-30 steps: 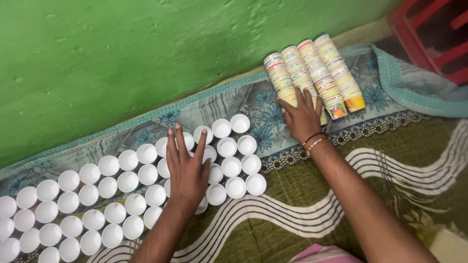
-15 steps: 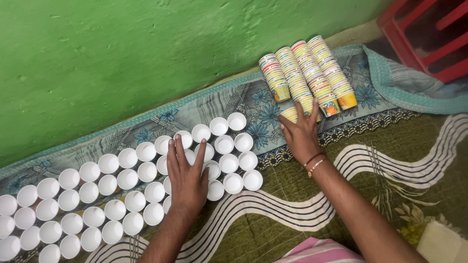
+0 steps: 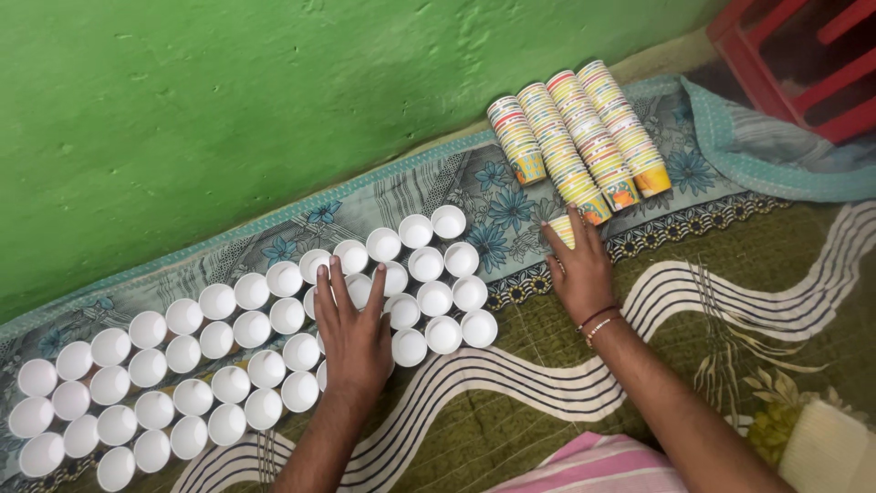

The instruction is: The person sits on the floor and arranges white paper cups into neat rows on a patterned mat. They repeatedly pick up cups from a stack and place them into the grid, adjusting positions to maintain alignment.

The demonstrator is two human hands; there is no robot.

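Note:
Several white-lined paper cups [image 3: 228, 342] stand upright in tight rows on a patterned cloth [image 3: 438, 187] along a green wall. My left hand [image 3: 354, 329] lies flat on top of the cups near the right end of the rows, fingers spread. My right hand [image 3: 580, 267] is closed around a short stack of colourful paper cups [image 3: 563, 228], held just off the cloth. Beyond it lie long nested stacks of the same colourful cups [image 3: 584, 137] on their sides, side by side.
A green painted wall [image 3: 274, 100] runs behind the rows. A green blanket with white wavy stripes [image 3: 712, 310] covers the floor in front. A red plastic crate [image 3: 803, 55] stands at the top right. Pink striped fabric [image 3: 593, 461] shows at the bottom edge.
My right hand has pulled a short stack of cups off the lying stacks and drawn it toward me. My left hand stays on the upright cups.

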